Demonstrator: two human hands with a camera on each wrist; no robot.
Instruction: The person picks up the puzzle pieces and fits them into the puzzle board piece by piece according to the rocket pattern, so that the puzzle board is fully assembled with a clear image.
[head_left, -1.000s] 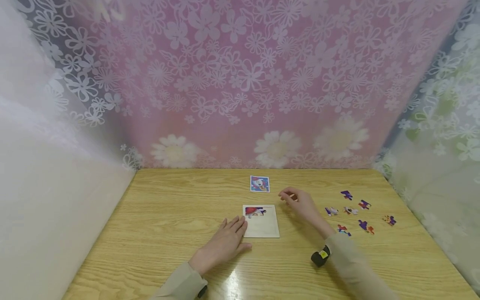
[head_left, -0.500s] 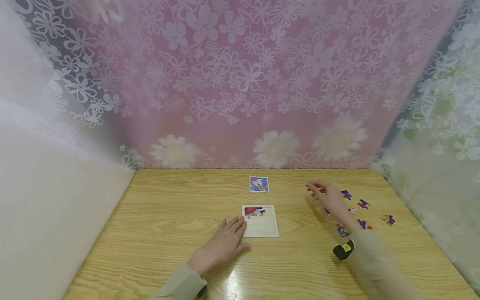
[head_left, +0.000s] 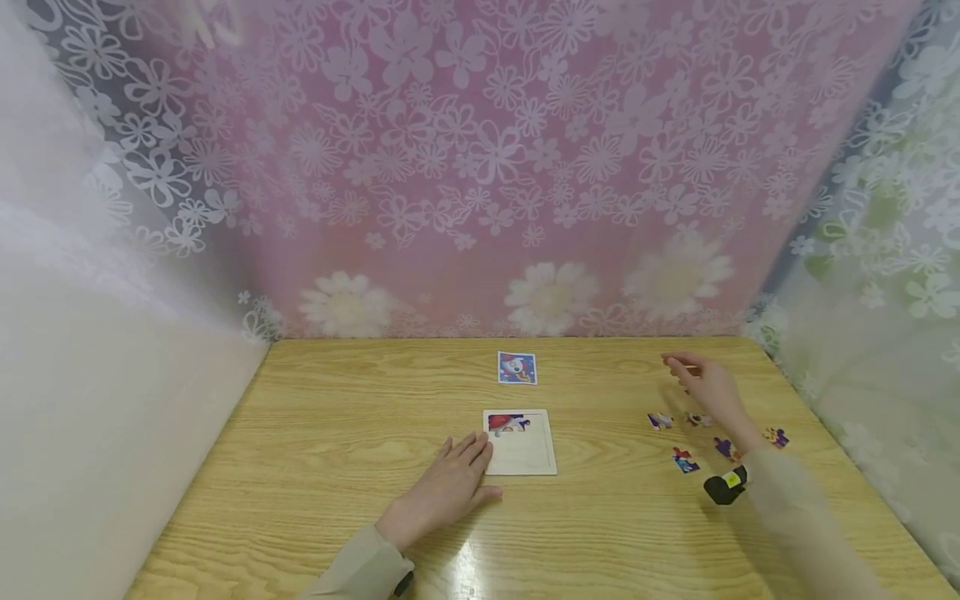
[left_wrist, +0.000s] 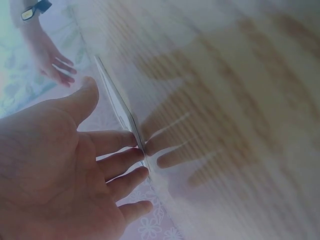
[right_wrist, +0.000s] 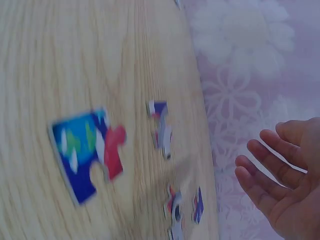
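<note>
Head view: a wooden surface (head_left: 337,433) stands against flowered curtains. Near its middle lies a white puzzle board (head_left: 521,442) with a few coloured pieces fitted along its far edge. Beyond the board, nearer the curtain, lies a small picture card (head_left: 517,367). The left hand (head_left: 450,486) rests flat on the surface, fingers straight and close together, fingertips touching the board's left edge. The right hand (head_left: 712,392) is raised over the right part of the surface, fingers loosely bent, with nothing visible in its grip. Loose puzzle pieces (head_left: 684,460) are scattered below and around it, well apart from the board; one lies just beside the black wrist camera (head_left: 726,486) on the right sleeve.

Left wrist view: the left hand (left_wrist: 65,175) fills the lower left, palm showing, fingers (left_wrist: 120,165) straight and slightly spread, their tips at the thin edge of the board (left_wrist: 117,105). The right hand (left_wrist: 52,60) shows small and far off at the top left, fingers extended.

Right wrist view: the picture is blurred. The right hand (right_wrist: 287,175) is at the right edge, palm open, fingers gently curved and holding nothing. On the surface (right_wrist: 60,60) a large blue, red and white puzzle piece (right_wrist: 90,152) lies at the left. A smaller piece (right_wrist: 161,127) lies nearer the surface's edge, and two more pieces (right_wrist: 185,210) lie further down, close to the hand but not touching it.
</note>
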